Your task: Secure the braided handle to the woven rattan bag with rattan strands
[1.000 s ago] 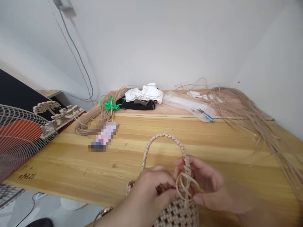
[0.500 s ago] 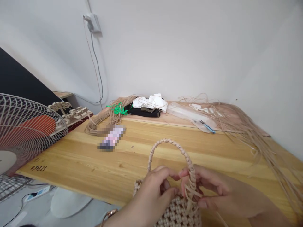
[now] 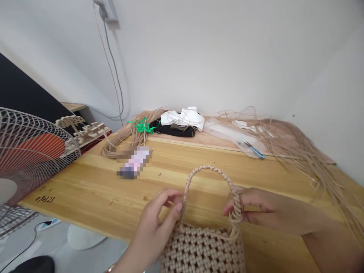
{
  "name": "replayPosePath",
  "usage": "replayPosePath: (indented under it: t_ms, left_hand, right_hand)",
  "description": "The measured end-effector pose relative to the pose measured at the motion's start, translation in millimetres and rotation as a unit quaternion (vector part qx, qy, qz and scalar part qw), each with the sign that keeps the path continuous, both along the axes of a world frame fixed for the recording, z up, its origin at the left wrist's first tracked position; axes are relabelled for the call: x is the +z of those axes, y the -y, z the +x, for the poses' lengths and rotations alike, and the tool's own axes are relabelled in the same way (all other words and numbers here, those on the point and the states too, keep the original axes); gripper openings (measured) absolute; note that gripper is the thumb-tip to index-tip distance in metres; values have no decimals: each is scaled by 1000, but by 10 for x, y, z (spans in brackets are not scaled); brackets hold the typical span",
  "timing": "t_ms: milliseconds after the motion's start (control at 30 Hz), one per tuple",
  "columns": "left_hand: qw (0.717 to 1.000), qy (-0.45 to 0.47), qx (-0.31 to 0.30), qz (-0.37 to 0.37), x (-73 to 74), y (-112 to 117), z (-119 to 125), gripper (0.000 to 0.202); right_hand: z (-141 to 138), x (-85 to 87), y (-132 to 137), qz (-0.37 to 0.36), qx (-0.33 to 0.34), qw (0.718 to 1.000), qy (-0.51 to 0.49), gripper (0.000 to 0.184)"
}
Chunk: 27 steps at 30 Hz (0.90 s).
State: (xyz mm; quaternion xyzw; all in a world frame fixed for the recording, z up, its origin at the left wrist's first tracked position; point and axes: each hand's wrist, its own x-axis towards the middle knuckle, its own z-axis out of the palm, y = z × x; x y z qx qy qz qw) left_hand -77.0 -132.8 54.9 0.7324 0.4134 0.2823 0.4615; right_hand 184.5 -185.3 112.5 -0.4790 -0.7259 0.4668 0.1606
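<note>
A woven tan basket (image 3: 203, 248) of flat strands stands at the near edge of the table, cut off by the bottom of the view. Its arched handle (image 3: 209, 167) is wrapped in the same strand, with thicker, looser coils low on the right side. My right hand (image 3: 256, 204) grips the handle at those coils, fingers behind and thumb at the near side. At the left foot of the handle, my left hand (image 3: 159, 218) has its thumb and curled fingers closed about the handle; the fingertips are partly hidden.
Tan strands (image 3: 313, 159) hang over the right side of the table (image 3: 93, 189). Blue-handled snips (image 3: 256, 151) lie on plastic wrapping near the wall. A coil of strand (image 3: 113, 146) with green ties, a pixelated flat object (image 3: 135, 163) and a fan (image 3: 42, 148) are leftward.
My left hand has moved left, away from the right side of the handle to its left foot. The loose loops by my right hand now lie tighter round the handle.
</note>
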Motion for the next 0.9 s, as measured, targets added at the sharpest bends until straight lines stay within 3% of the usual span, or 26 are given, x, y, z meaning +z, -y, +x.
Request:
replayPosePath:
  t_ms: [100, 200, 300, 467, 700, 900]
  left_hand:
    - [990, -9, -55, -126, -144, -46, -73, 31]
    - [977, 20, -99, -185, -286, -42, -111, 36]
    - [972, 44, -85, -215, -378, -38, -113, 39]
    - [971, 43, -41, -233, -459, -97, -51, 35]
    - [965, 22, 31, -261, -377, -323, 141, 29]
    - [973, 1, -34, -228, -258, -499, 276, 25]
  right_hand:
    - [26, -88, -17, -14, -21, 999, -20, 25]
    - [55, -216, -21, -42, -71, 995, -48, 26]
    - [73, -314, -45, -38, -110, 992, -47, 27]
    - [105, -395, -176, 24, -113, 993, -5, 25]
    - [170, -582, -408, 93, -204, 974, -33, 27]
    - [198, -617, -434, 150, -211, 964, -51, 29]
